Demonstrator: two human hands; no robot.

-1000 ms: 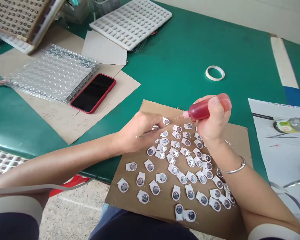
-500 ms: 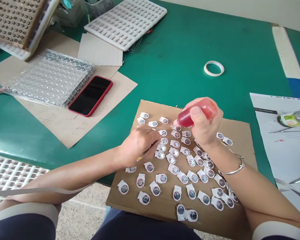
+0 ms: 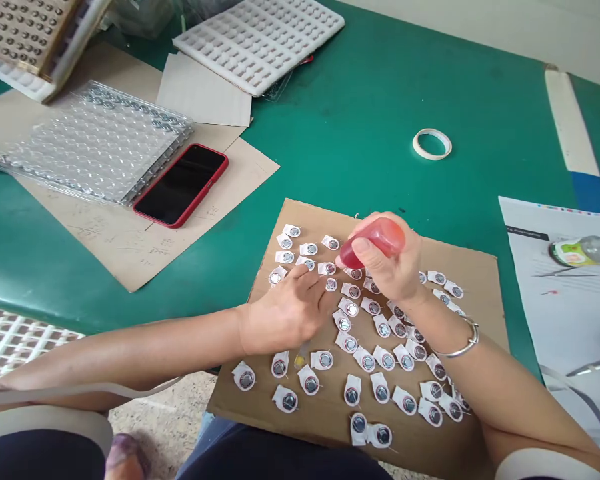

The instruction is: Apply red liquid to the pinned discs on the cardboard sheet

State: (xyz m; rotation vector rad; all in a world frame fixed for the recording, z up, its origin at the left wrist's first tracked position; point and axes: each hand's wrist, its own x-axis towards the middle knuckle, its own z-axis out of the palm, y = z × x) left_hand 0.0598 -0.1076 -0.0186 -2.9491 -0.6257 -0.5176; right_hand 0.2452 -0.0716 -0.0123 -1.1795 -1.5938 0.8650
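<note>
My right hand [image 3: 397, 267] is closed around a small squeeze bottle [image 3: 375, 241] of red liquid, tilted with its nozzle low to the left. The tip is at or just above one small round metal part [image 3: 327, 268] on a white tab; contact cannot be made out. My left hand [image 3: 285, 310] is closed beside it, fingers pinched near the same row. From under its palm shows the yellow-marked end of thin tweezers [image 3: 300, 360], mostly hidden. Several more such tabbed discs [image 3: 309, 382] lie in loose rows on a brown cardboard sheet [image 3: 250, 417].
Left on the green table [image 3: 360, 133] are a red-cased phone [image 3: 181, 187], a clear plastic tray [image 3: 115, 143] and a white tray [image 3: 260, 43]. A tape roll [image 3: 432, 144] lies behind the cardboard. At right, a small glass bottle [image 3: 583, 250] lies on white paper [image 3: 530, 267].
My right hand and the red bottle have moved left and slightly down. My left hand has shifted right and lower and turned, uncovering discs behind it; the tweezers are now more hidden.
</note>
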